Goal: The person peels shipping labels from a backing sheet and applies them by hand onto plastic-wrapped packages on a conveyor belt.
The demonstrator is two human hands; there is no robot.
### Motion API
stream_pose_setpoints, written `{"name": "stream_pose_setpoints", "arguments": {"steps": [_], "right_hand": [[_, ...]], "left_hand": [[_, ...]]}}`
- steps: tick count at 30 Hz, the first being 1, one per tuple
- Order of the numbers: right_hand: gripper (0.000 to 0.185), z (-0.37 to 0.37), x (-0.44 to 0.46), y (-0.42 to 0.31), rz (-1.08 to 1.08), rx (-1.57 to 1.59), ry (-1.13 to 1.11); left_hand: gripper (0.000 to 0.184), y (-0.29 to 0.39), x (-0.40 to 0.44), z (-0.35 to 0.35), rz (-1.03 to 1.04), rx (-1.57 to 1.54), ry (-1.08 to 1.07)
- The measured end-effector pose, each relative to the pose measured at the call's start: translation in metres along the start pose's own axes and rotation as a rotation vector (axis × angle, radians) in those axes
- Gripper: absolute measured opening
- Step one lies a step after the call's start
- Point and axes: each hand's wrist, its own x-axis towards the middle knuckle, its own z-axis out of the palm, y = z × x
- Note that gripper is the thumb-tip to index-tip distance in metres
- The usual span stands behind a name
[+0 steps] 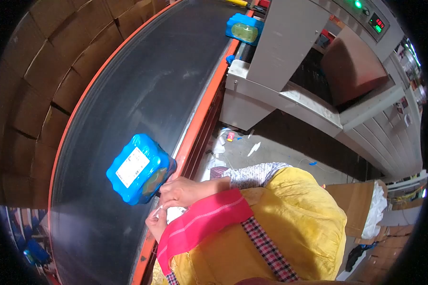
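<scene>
A blue shrink-wrapped pack with scalloped sides lies on the black conveyor belt. On its upper face is a white printed label. My right hand is closed just beside the pack's lower right corner, over the belt's orange edge. Close below it, my left hand pinches a small white piece of paper. The right fingers are pressed together at the paper's upper end. Pink cloth and my hands partly hide the paper.
Another blue wrapped pack sits at the far end beside a grey machine with lit displays. Stacked cardboard boxes line the belt's left side. White scraps litter the floor. An open carton stands at right.
</scene>
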Motion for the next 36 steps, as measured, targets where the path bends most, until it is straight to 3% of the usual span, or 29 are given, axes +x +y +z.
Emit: {"name": "stream_pose_setpoints", "arguments": {"steps": [3, 7, 8, 9, 12, 14, 15, 16, 17, 19, 21, 22, 25, 27, 28, 31, 33, 36], "right_hand": [[0.011, 0.002, -0.003, -0.001, -0.012, -0.050, 0.006], [0.011, -0.007, 0.003, -0.008, -0.102, -0.154, 0.079], [0.011, -0.010, 0.003, -0.010, -0.116, -0.156, 0.141], [0.012, -0.015, 0.005, -0.014, -0.148, -0.119, 0.193], [0.019, -0.041, 0.009, -0.015, -0.257, -0.028, 0.329], [0.018, -0.054, 0.005, -0.019, -0.004, 0.382, 0.513], [0.019, -0.060, 0.001, -0.020, 0.218, 0.453, 0.605], [0.018, -0.067, 0.003, -0.021, 0.227, 0.391, 0.715], [0.017, -0.077, 0.003, -0.023, 0.372, 0.235, 0.758], [0.018, -0.081, -0.001, 0.002, 0.412, 0.253, 0.879], [0.022, -0.080, -0.006, 0.015, 0.386, 0.490, 0.925], [0.026, -0.078, -0.009, 0.021, 0.409, 0.535, 0.891], [0.024, -0.070, -0.014, 0.018, 0.581, 0.360, 0.744], [0.023, -0.059, -0.012, 0.024, 0.507, 0.533, 0.759], [0.024, -0.057, -0.012, 0.025, 0.505, 0.531, 0.745], [0.026, -0.056, -0.006, 0.025, 0.474, 0.533, 0.722], [0.027, -0.056, -0.004, 0.025, 0.476, 0.526, 0.713], [0.027, -0.053, -0.008, 0.030, 0.531, 0.501, 0.674]], "left_hand": [[0.013, 0.016, -0.007, 0.010, 0.018, 0.039, 0.111], [0.039, 0.015, -0.011, -0.002, 0.038, 0.198, 0.144], [0.060, 0.007, -0.010, 0.009, 0.256, -0.087, 0.228], [0.069, 0.011, -0.014, 0.001, 0.231, -0.138, 0.134], [0.055, 0.019, -0.013, -0.002, 0.189, -0.387, 0.462], [0.042, 0.026, -0.014, -0.006, 0.253, -0.467, 0.635], [0.040, 0.025, -0.017, -0.013, 0.242, -0.463, 0.667], [0.039, 0.024, -0.020, -0.023, 0.230, -0.461, 0.695], [0.038, 0.023, -0.023, -0.032, 0.218, -0.461, 0.720], [0.044, 0.031, -0.027, -0.040, 0.233, -0.474, 0.748], [0.052, 0.047, -0.033, -0.036, 0.326, -0.444, 0.744], [0.066, 0.051, -0.035, -0.031, 0.330, -0.366, 0.767], [0.072, 0.054, -0.043, -0.016, 0.252, -0.002, 0.826], [0.067, 0.046, -0.047, -0.010, 0.254, 0.128, 0.726], [0.061, 0.046, -0.050, -0.007, 0.196, 0.017, 0.646], [0.038, 0.053, -0.033, 0.017, 0.257, -0.188, 0.771], [0.040, 0.046, -0.025, -0.004, 0.126, -0.041, 0.667], [0.047, 0.053, -0.004, 0.000, 0.306, -0.129, 0.676]]}}
